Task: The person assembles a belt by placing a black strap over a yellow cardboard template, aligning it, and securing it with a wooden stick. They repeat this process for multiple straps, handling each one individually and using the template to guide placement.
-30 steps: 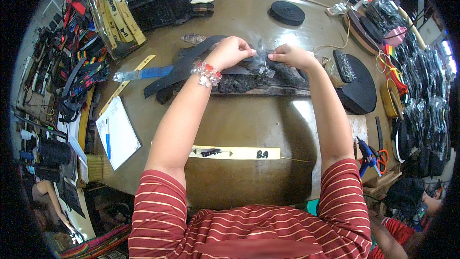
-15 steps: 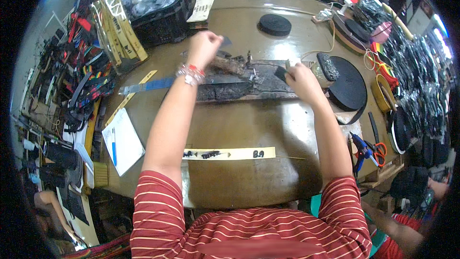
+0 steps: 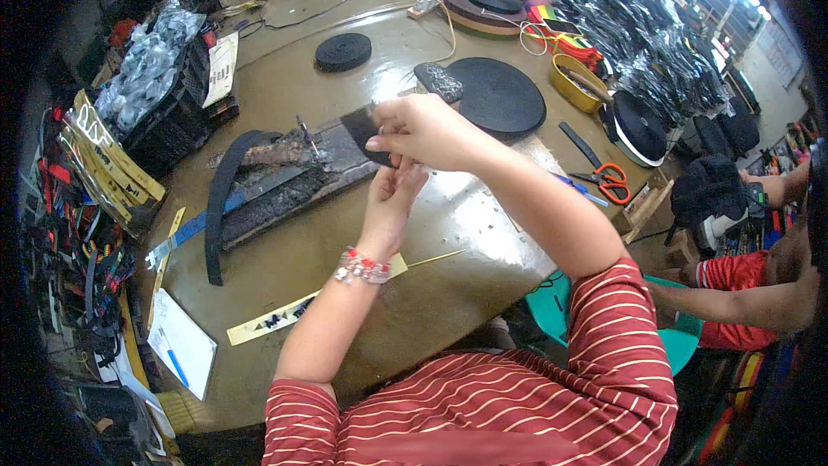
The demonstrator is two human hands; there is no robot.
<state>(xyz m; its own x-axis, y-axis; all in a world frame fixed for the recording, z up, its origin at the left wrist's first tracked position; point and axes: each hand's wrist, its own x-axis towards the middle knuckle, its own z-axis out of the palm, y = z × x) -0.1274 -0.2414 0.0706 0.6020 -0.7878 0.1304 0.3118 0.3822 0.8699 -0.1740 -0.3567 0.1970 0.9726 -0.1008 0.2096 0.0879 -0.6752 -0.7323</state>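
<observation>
Both my hands are close together above the front side of the workbench, near the right end of a dark, scorched-looking board. My right hand is closed on a black webbing strap, whose flat end shows left of the fingers. Just below it, my left hand has its fingertips pinched together against the right hand; what they hold is hidden. A black strap length lies curved across the board's left part. Whether it joins the piece in my hand cannot be made out. A small upright metal piece stands on the board.
A large black webbing roll and a smaller roll lie beyond. Orange-handled scissors are at right. Marked yellow strip, notepad with blue pen, and black crate are at left. A person's arm shows at right.
My hands, apart before over the board, have come together at its right end. The left hand moved right and nearer. A black strap now lies across the board's left. The view has turned right.
</observation>
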